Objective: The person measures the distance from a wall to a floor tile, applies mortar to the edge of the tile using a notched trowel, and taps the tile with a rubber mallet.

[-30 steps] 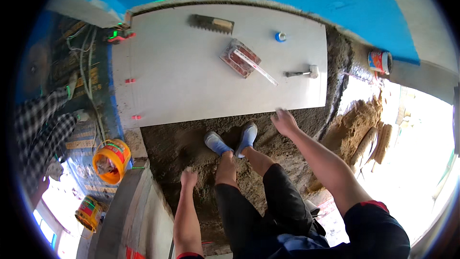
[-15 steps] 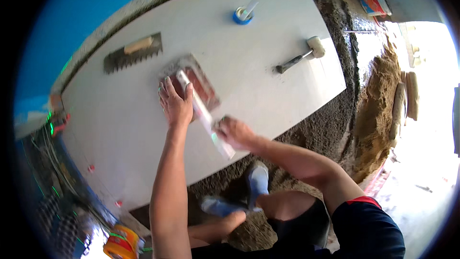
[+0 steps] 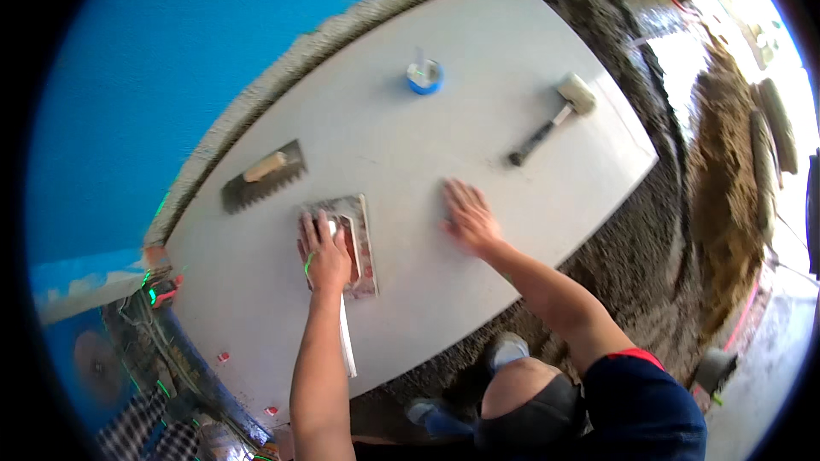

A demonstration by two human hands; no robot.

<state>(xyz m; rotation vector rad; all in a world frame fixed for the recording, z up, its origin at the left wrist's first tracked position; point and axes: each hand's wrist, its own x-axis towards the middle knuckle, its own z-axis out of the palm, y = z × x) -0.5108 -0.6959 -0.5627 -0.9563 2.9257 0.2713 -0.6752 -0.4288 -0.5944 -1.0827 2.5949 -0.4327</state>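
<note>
Nearest, a bent knee in dark fabric and a blue-and-white shoe sat on rough grey mortar bed at the near edge of the big white tile. Left hand lay palm-down, fingers spread, pressing on a flat rectangular float, not clenched around anything I could tell. That float was mortar-crusted, reddish in the middle, grey at the rim, lying flat on the tile's left-centre; long axis ran near-to-far, tipped slightly left at the far end. A thin white strip stuck out from under the left hand toward the person, running along the forearm. Right hand was open, flat on bare smooth tile, holding nothing, a little blurred. Farther left, notched trowel with pale wooden handle lay flat, toothed edge toward the person, long axis slanting up to the right. Farther right, rubber mallet, pale head far-right, dark handle pointing back toward the right hand. Beyond, small blue round cap-like thing. Farthest, a matte blue wall, rough mortar seam at its foot.
</note>
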